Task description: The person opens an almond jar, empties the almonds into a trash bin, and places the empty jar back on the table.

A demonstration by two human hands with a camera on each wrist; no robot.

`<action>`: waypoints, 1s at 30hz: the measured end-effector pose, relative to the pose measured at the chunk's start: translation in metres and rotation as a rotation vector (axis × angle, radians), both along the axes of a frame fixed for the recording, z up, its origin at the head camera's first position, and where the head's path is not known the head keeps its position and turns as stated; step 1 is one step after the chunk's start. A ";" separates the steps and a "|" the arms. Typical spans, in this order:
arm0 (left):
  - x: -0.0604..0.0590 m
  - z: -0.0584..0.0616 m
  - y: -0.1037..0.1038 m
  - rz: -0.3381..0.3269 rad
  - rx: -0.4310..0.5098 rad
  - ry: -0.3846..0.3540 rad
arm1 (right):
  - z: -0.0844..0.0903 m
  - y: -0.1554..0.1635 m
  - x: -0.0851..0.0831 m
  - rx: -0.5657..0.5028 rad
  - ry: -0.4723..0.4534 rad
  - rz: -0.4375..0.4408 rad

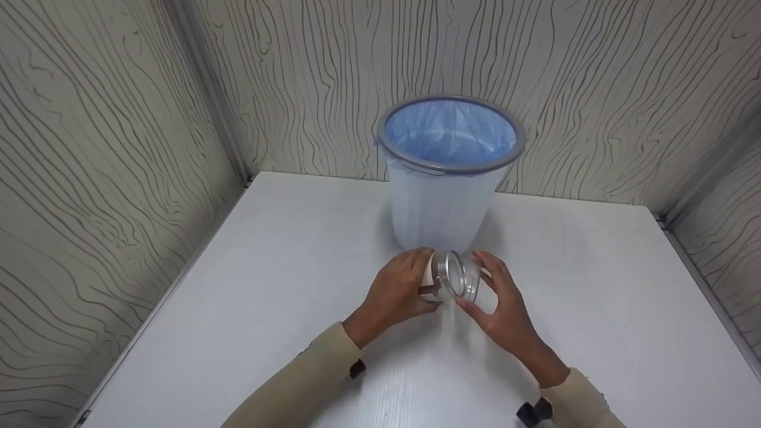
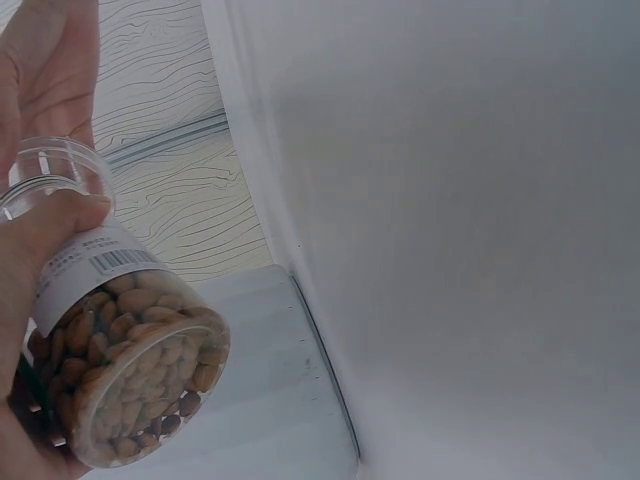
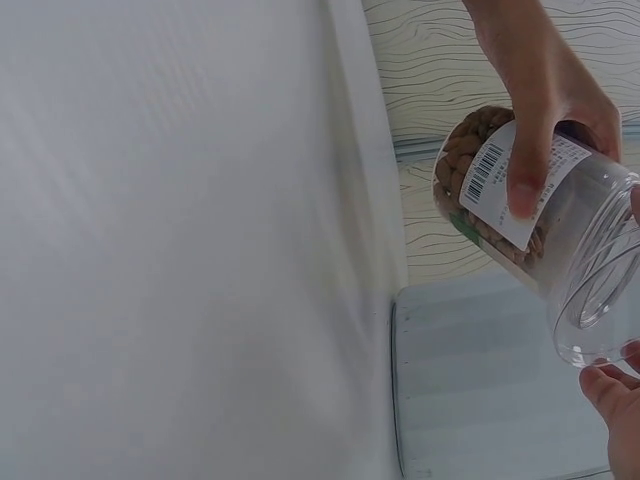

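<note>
A clear plastic jar [image 1: 455,276] half full of brown nuts lies on its side between both hands, just above the white table [image 1: 238,309]. My left hand [image 1: 429,274] grips its labelled body, the thumb [image 2: 55,215] lying across the label. The nuts [image 2: 130,370] fill the bottom end. My right hand [image 1: 475,282] curls round the jar's clear top end [image 3: 600,290], fingers above and thumb below. Whether that end carries a clear lid I cannot tell. The right wrist view shows the jar [image 3: 500,190] with the right fingertips [image 3: 610,390] beside its mouth.
A white bin [image 1: 440,208] with a grey rim [image 1: 380,139] and a blue bag liner stands right behind the hands. Its wall fills the wrist views [image 2: 450,200] [image 3: 180,250]. Wood-grain panels close in the table at the back and both sides.
</note>
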State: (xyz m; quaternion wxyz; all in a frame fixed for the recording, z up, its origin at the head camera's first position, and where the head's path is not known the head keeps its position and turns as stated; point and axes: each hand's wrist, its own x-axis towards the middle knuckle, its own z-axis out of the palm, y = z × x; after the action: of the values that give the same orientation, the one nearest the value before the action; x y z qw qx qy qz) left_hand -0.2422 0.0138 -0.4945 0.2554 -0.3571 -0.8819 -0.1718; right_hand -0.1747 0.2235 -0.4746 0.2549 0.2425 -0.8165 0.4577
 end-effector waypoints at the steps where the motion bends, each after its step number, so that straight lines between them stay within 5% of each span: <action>1: 0.000 0.000 0.000 -0.001 0.001 0.000 | -0.001 0.000 0.000 0.003 0.000 -0.005; 8: 0.001 0.001 -0.001 0.000 0.005 0.007 | -0.004 0.002 0.002 -0.002 -0.014 -0.026; 16: 0.002 0.000 -0.003 0.002 0.019 0.005 | -0.029 0.015 -0.011 0.007 -0.010 -0.048; 30: 0.003 0.001 -0.004 0.000 0.021 0.012 | -0.033 0.020 -0.011 0.019 -0.044 -0.049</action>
State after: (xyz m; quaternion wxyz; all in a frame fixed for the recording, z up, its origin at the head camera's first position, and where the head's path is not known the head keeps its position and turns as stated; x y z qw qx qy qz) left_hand -0.2396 0.0100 -0.4936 0.2644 -0.3556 -0.8785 -0.1789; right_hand -0.1855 0.2439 -0.5081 0.2457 0.2148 -0.8319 0.4488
